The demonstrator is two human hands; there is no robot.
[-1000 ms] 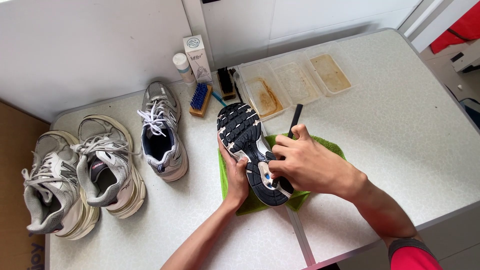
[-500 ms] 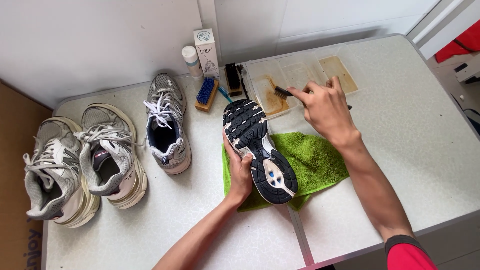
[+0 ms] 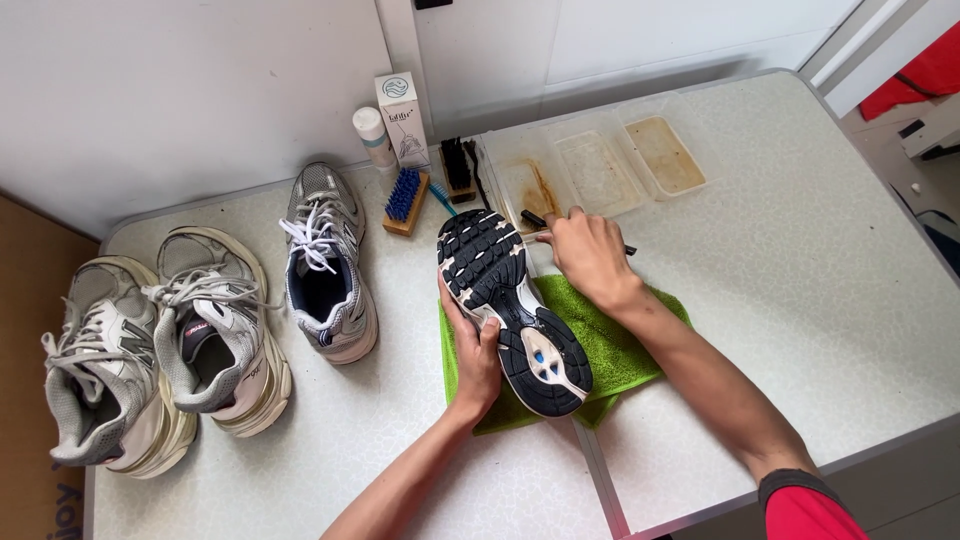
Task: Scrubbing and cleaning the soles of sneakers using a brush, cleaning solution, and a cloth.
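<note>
**Sole up, brush in hand**

Here, nearest me, my left hand [image 3: 478, 360] wraps its grip around the side of the upturned shoe [image 3: 512, 305], fingers pressed against the midsole. The shoe lies sole-up over the green cloth [image 3: 610, 345] on the white table [image 3: 800, 300], heel toward me, toe pointing away. Its outsole is black with pale cream channels between the lugs, a white patch under the arch and a small blue inset near the heel.

Just past the toe, my right hand [image 3: 588, 255] pinches a slim dark brush [image 3: 535, 218], its tip sitting at the edge of the clear tray [image 3: 600, 170], whose three compartments hold brownish residue.

Off to the left stand three grey-and-white sneakers [image 3: 325, 265], laces up. Farther back, against the wall, are a blue-bristled wooden brush [image 3: 405, 200], a black brush [image 3: 457, 165], a small white bottle [image 3: 372, 135] and a white carton [image 3: 402, 118].
</note>
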